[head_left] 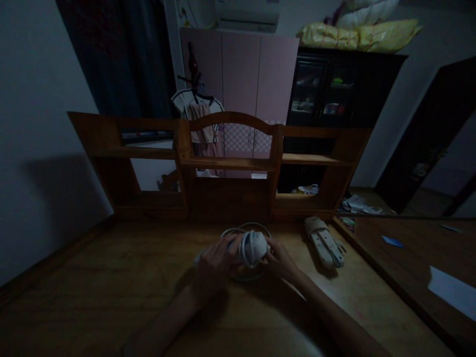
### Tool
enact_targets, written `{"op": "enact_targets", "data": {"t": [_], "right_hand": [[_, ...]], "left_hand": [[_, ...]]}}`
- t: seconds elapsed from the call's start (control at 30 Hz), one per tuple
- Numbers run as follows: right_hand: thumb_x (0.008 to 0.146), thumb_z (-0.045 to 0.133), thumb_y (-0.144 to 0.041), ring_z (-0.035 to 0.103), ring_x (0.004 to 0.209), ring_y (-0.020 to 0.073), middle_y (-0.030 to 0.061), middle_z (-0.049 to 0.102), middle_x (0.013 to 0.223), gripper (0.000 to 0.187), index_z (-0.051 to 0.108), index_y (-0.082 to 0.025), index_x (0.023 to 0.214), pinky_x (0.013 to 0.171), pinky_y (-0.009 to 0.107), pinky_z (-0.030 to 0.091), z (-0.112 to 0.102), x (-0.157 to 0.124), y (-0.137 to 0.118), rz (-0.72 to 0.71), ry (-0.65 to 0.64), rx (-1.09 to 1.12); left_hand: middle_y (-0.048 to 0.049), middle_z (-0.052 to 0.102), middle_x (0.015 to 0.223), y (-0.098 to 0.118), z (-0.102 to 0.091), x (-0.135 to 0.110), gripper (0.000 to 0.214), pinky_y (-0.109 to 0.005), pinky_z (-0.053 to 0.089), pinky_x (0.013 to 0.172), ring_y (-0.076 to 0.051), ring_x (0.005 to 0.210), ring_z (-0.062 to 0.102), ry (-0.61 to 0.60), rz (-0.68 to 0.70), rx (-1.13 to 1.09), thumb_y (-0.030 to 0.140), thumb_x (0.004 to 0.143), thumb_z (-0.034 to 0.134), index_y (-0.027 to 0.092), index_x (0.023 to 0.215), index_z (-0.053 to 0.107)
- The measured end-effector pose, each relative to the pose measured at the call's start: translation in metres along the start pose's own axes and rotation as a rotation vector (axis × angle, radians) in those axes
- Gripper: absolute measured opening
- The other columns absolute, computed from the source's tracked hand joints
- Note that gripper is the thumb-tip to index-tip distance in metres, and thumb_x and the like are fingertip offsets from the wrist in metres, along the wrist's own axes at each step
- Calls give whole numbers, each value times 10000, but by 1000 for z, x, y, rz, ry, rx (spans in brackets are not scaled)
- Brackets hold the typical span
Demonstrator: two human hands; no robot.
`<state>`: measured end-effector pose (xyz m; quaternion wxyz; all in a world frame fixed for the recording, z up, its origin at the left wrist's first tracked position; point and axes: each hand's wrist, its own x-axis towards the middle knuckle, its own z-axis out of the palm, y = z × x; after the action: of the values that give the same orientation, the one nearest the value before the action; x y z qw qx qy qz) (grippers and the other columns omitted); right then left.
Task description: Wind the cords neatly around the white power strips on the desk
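At the middle of the worktop (pixel 111 297), close to its back edge, both hands meet on a bundle of white cord (pixel 253 247). The left hand (pixel 213 264) has its fingers (pixel 231 244) curled over the near left side of the bundle. The right hand (pixel 280 260) pinches the bundle's right end with its fingers pressed together. A loose loop of the same cord lies flat on the wood behind and under the bundle.

Just to the right, apart from the right hand, a pale power strip (pixel 323 241) lies slanted on the wood. Right behind the cord stands a wooden shelf unit (pixel 230 163), its lower panel closing off the back of the worktop. Nothing lies between the forearms and the bundle.

Through the openings of the shelf unit I see clothes (pixel 199 116) hanging in front of a pink wardrobe (pixel 256 69). Beside that stands a dark cabinet (pixel 334 89) with yellow bags (pixel 357 35) piled on top. A side table (pixel 409 258) joins on the right, carrying a sheet of paper (pixel 449 291) and a small blue card (pixel 392 242). The room is dim, so finer detail of the cord is hard to make out.
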<state>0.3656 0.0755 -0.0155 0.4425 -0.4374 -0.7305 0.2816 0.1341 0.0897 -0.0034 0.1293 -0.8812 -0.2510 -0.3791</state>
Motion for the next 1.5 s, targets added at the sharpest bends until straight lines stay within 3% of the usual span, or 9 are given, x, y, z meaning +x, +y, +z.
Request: {"op": "enact_targets", "data": {"t": [0.23, 0.43, 0.57, 0.73, 0.87, 0.97, 1.1, 1.33, 1.5], "right_hand": [[926, 510, -258, 558, 635, 145, 11, 622, 776, 375, 414, -202, 1284, 562, 218, 345, 17, -2, 3, -67, 15, -446], [961, 464, -211, 609, 707, 160, 41, 663, 875, 220, 499, -219, 1177, 581, 224, 341, 12, -3, 7, -55, 12, -699], [989, 428, -210, 618, 731, 154, 48, 662, 917, 176, 534, -213, 1129, 591, 224, 360, 7, -2, 3, -125, 45, -782], [989, 427, -194, 599, 746, 165, 70, 639, 901, 241, 510, -174, 1214, 586, 252, 380, 4, -8, -20, -422, 31, -917], [972, 447, -158, 563, 665, 151, 47, 620, 830, 262, 504, -176, 1227, 538, 264, 346, 7, -15, -36, -517, -28, -989], [983, 450, -215, 544, 619, 135, 29, 609, 777, 183, 540, -175, 1138, 519, 263, 325, 11, -16, -39, -542, 8, -925], [989, 445, -246, 543, 602, 125, 24, 620, 775, 168, 537, -179, 1113, 518, 253, 321, 15, -14, -35, -560, 19, -838], [979, 451, -262, 540, 586, 120, 32, 624, 746, 164, 580, -166, 947, 513, 243, 329, 16, -16, -35, -571, 47, -720], [883, 614, -411, 509, 582, 112, 16, 600, 702, 246, 595, -173, 822, 537, 225, 353, -6, -12, -31, -394, 180, -419]], "left_hand": [[-108, 554, 1300, -12, 3, 4, 588, -336, 490, 882, -239, 1137, 575, 85, -343, -9, 398, 890, 539, 240, 1403, 299], [-93, 668, 1126, -25, 5, 11, 615, -299, 483, 664, -268, 894, 679, 150, -825, -2, 557, 850, 520, 233, 1351, 369], [-109, 678, 1084, -39, 4, 13, 617, -291, 452, 644, -278, 861, 680, 166, -945, 73, 593, 842, 500, 218, 1322, 401], [-123, 692, 1029, -39, 4, 11, 620, -300, 439, 611, -287, 806, 683, 137, -844, 132, 583, 861, 471, 205, 1345, 382], [-130, 680, 1054, -33, 4, 8, 610, -293, 444, 607, -259, 786, 678, 62, -688, 218, 503, 881, 495, 210, 1394, 346], [-105, 639, 1117, -30, 4, 7, 599, -279, 454, 632, -234, 847, 655, -30, -529, 251, 473, 873, 527, 245, 1401, 359], [-52, 625, 1003, -25, 8, 5, 607, -250, 452, 631, -202, 839, 624, -156, -349, 277, 388, 875, 558, 276, 1424, 323], [-71, 602, 1048, -10, 14, 4, 655, -266, 477, 744, -187, 892, 607, -264, -124, 314, 225, 872, 559, 269, 1453, 260], [-87, 644, 985, 1, 21, 4, 464, -311, 502, 750, -203, 877, 631, -326, 177, 206, 306, 901, 527, 205, 1344, 433]]}}
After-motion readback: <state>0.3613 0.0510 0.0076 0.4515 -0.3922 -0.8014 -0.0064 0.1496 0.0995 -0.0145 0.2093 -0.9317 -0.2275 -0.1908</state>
